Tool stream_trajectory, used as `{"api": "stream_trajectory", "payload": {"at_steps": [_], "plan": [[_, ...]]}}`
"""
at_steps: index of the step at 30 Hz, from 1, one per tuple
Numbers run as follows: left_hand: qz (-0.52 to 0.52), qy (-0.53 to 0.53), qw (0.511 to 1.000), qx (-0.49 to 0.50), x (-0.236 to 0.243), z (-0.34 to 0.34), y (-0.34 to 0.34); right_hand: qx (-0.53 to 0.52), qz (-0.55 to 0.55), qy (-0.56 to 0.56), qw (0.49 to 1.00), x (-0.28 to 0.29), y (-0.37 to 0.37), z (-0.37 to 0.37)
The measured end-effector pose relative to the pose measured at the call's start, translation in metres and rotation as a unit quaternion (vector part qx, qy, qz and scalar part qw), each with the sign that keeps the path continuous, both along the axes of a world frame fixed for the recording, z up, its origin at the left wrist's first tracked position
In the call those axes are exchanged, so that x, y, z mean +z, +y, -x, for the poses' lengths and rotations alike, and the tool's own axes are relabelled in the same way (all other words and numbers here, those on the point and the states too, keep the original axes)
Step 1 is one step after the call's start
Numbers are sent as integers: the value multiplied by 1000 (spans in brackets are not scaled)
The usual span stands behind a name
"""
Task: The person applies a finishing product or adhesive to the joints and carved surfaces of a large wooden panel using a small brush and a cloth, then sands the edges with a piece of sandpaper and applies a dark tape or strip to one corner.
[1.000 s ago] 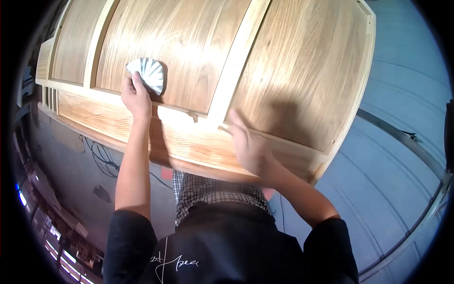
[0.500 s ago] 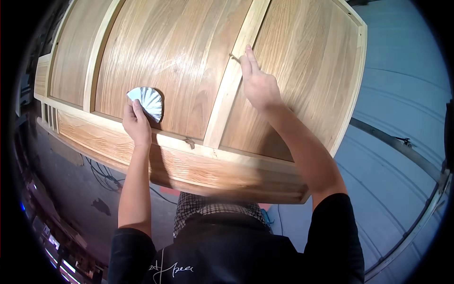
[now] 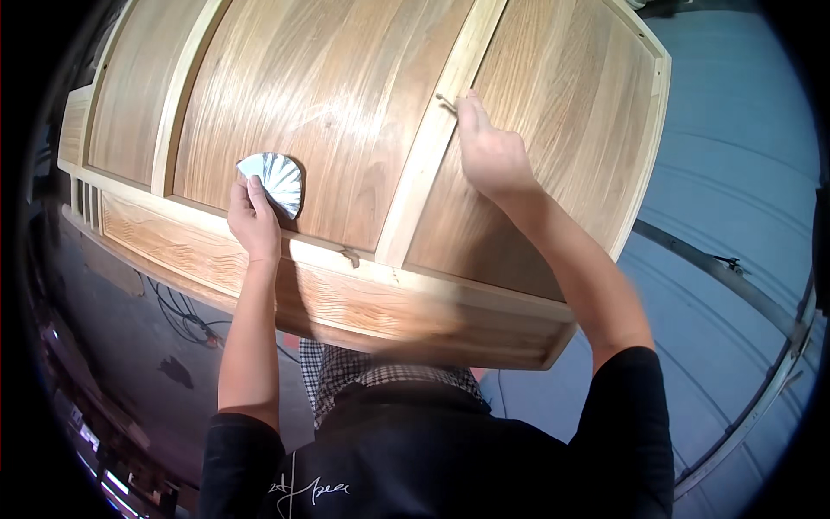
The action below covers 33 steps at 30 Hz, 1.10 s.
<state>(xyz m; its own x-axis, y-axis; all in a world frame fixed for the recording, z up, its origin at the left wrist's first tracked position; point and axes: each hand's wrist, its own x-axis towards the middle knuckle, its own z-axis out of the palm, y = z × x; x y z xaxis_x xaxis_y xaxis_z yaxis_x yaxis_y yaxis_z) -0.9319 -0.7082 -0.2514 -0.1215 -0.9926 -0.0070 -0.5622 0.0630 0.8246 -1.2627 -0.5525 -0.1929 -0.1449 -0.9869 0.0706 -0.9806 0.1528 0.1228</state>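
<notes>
My left hand pinches the lower edge of a shiny, fan-shaped silvery piece between thumb and fingers. This piece is held over the broad middle wooden panel, casting a small shadow. Farther to the right, my right hand is closed beside a pale wooden crossbar. A short, thin brownish rod pokes out from its fingertips across the bar; what it is exactly I cannot make out. The rod's other end is hidden in the hand.
Around the panels runs a pale wooden frame with a wavy-carved front rail. A small brown chip sits on the frame's near edge. Dark cables lie on the floor at left. A bluish ribbed surface stands at right, with a rail along it.
My right hand has moved slightly right, the rod with it. My left hand and the silvery piece have shifted a little up and right. The view has shifted slightly.
</notes>
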Motion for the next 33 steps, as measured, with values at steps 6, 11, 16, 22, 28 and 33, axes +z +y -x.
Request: {"api": "stream_trajectory", "payload": {"at_steps": [6, 11, 16, 22, 28, 33], "plan": [[16, -8, 1000, 4, 3, 2, 1, -78, 174, -103, 976, 3, 4, -5], [-1, -24, 1000, -6, 6, 2, 1, -138, 57, -68, 987, 10, 3, -4], [14, -25, 1000, -1, 1, -1, 0, -210, -60, -145, 965, 16, -2, -15], [75, -18, 997, 5, 14, 14, 6, -175, -23, -122, 977, 23, -5, -8], [8, -38, 999, 2, 3, 1, 0, -150, -91, -173, 969, 35, -4, -4], [21, -83, 996, 5, -4, -4, -3, -114, -7, -194, 974, 35, 32, -57]]}}
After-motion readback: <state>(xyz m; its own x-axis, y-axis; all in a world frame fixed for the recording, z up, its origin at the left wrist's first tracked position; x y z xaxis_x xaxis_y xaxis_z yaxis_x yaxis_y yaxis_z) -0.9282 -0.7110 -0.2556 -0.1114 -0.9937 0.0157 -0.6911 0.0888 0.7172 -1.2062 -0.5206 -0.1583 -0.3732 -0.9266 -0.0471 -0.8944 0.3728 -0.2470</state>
